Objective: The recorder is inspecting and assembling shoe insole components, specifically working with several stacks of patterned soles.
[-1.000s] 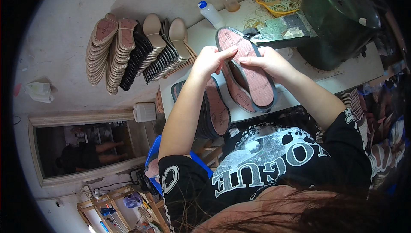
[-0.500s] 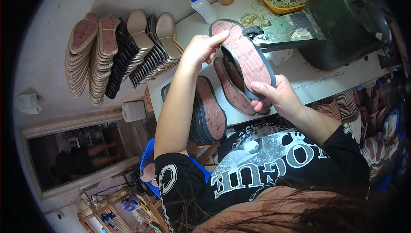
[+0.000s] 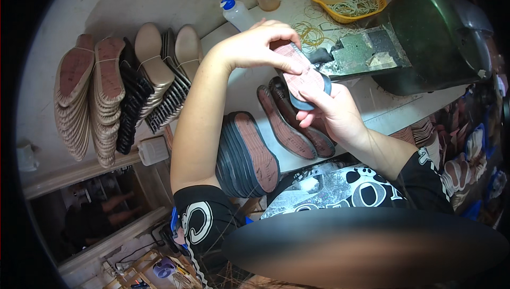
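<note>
Head view | left hand point(image 3: 249, 47) pinches shoe sole point(image 3: 302, 76) from above | right hand point(image 3: 332, 111) grip cups it below

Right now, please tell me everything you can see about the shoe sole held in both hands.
The shoe sole is a flat, elongated piece with a reddish-brown patterned face and a dark rim, rubbery in look. It is held above the white worktable, its toe end toward the dark machine. The left hand grips it from above, fingertips pressing its face; the right hand supports it from below.
</note>
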Demonstrator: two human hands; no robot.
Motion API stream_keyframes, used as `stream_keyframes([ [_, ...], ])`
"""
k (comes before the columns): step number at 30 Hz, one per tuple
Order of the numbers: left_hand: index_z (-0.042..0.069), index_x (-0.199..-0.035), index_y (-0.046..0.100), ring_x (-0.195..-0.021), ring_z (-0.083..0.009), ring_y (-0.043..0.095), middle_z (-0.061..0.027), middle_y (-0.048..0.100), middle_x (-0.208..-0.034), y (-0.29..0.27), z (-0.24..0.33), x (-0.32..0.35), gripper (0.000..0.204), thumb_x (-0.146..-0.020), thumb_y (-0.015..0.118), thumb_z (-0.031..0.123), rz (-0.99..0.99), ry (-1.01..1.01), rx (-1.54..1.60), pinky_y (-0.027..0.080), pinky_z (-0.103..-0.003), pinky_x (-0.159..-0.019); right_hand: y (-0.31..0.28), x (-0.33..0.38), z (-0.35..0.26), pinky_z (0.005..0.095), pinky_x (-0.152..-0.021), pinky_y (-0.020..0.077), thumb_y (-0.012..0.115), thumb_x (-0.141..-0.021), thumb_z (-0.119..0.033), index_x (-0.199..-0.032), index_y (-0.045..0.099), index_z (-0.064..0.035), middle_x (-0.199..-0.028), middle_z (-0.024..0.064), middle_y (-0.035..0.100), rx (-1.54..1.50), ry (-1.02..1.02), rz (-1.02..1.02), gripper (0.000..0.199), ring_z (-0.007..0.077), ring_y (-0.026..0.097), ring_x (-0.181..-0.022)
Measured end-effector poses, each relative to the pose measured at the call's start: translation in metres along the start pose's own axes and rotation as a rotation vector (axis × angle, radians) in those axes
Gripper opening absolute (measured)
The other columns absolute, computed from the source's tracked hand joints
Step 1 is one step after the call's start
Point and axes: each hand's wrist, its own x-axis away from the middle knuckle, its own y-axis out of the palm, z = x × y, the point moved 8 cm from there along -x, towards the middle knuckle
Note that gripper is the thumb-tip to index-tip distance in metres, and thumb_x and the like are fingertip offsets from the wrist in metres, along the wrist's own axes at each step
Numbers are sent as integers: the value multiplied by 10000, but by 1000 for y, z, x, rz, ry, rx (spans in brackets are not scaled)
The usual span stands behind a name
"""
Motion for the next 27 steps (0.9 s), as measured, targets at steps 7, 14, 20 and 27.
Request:
stream_keyframes([
  [7,83,-962,629,-1039,-236,449,-77,581,-986,-12,-1,7,429,-729,755,421,-97,-282,-82,378,-348,-897,1,-2,-2,217,-582,545,583,-937,-280,-1037,617,35,-828,132,676,-70,77,49,333,126,663,-635],
  [14,31,-914,599,-672,-143,554,-83,591,-722,-3,2,28,322,-844,675,337,-37,-312,145,461,-291,-617,0,0,-3,252,-706,562,560,-951,-288,-1047,615,31,-887,138,685,-16,183,18,337,163,692,-771],
  [20,11,-878,549,-669,-95,451,-20,516,-689,18,6,46,342,-898,619,346,-29,-338,262,410,-283,-595,-1,-1,-8,271,-723,567,566,-942,-299,-1043,607,40,-908,154,679,-26,198,3,356,190,694,-789],
  [27,32,-719,524,-592,-42,347,78,413,-625,33,16,51,404,-899,631,377,9,-432,392,339,-247,-510,-1,2,-17,270,-683,573,571,-932,-298,-1033,611,39,-893,138,673,0,207,-14,354,184,689,-782],
])
